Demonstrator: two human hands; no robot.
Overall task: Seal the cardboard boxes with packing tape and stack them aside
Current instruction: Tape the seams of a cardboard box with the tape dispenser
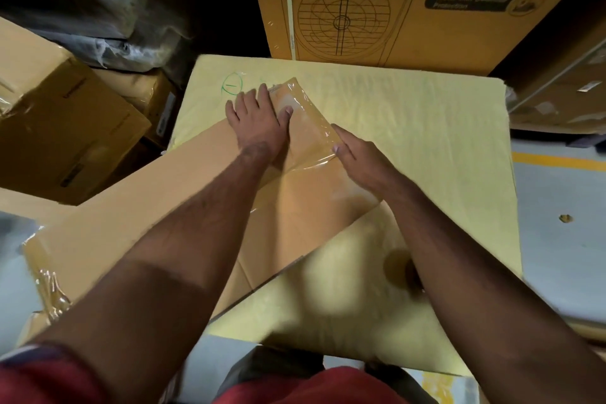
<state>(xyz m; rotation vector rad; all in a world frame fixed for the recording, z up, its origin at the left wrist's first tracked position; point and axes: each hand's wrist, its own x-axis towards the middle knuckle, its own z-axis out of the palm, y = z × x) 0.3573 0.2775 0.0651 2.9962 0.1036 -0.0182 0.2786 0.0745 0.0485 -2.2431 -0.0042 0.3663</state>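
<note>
Head view: the box (183, 207) lies flat on a yellow sheet (410, 128), its long axis running from near left to far right. Clear tape (308, 121) wraps its far end. The left hand (259, 118) presses flat beside the tape, fingers straight. The right hand (357, 154) lies open, fingertips touching the tape's right edge. Both hands are equally near.
</note>
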